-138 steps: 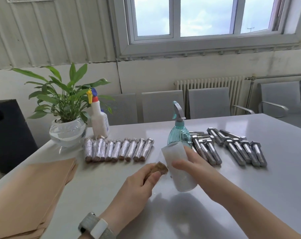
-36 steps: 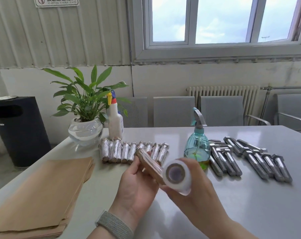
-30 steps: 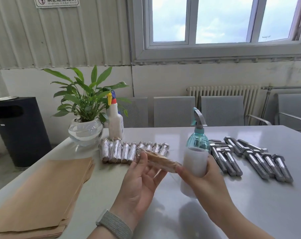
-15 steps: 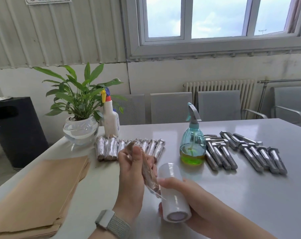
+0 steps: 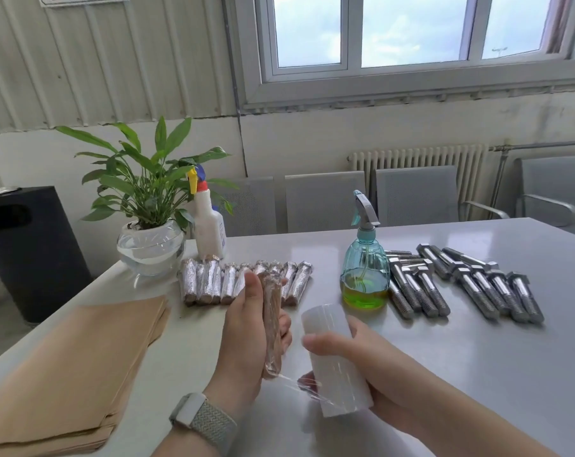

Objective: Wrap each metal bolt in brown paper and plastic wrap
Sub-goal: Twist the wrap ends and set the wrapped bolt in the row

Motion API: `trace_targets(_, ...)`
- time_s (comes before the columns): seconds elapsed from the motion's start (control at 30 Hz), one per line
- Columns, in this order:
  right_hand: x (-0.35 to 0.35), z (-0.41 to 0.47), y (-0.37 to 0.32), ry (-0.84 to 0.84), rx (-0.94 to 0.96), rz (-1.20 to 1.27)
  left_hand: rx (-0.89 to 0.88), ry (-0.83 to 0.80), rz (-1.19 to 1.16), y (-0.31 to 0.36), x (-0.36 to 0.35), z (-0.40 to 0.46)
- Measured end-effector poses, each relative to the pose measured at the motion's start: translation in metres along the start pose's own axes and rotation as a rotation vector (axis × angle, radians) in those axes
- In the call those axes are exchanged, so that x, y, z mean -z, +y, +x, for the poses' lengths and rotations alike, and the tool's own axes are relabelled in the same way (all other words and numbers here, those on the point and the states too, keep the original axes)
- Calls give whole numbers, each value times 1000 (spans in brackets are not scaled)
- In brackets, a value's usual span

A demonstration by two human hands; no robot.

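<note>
Two spray bottles (image 5: 365, 272), one plant (image 5: 147, 192)

Left hand (image 5: 246, 328) grips paper-wrapped bolt (image 5: 272, 328); right hand (image 5: 371, 361) film roll (image 5: 334, 357).

Tabletop (image 5: 477, 374) is grey and glossy. Far left: potted plant (image 5: 147, 186) in a glass bowl (image 5: 150, 250), white spray bottle (image 5: 209, 230) just beside it. Teal spray bottle (image 5: 365, 275) with green liquid stands mid-table. Grey chairs (image 5: 324, 201) and a radiator (image 5: 418, 159) behind, window (image 5: 408, 31) above. Black bin (image 5: 28, 249) at left.

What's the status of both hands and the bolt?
Left hand grips paper-wrapped bolt. Right hand grips plastic wrap roll, film stretched between. Nothing blocking.
</note>
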State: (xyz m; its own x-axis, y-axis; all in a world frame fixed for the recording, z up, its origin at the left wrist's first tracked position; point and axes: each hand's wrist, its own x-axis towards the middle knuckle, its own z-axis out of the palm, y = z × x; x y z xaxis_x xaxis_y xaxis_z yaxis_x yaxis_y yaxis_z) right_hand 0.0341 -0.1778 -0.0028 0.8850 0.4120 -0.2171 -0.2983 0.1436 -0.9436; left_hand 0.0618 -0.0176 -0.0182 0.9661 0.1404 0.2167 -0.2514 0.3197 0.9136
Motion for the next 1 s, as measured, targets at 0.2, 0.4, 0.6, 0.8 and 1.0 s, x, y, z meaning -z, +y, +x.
trace_targets(0.2, 13, 5, -4, 66, -17, -145, 16, -146, 319, -4, 0, -4)
trace_targets(0.4, 32, 6, -10, -25, -176, -96, -50, -235, 501, -4, -2, -9)
trace_targets(0.6, 39, 11, -11, 8, -61, -263, 19, -312, 431, -7, -5, -9)
trace_targets(0.8, 39, 11, -9, 77, -50, -318, 50, -317, 382, -9, -6, -7)
trace_targets(1.0, 37, 11, -9, 47, -75, -285, 115, -278, 280, -12, -7, -10)
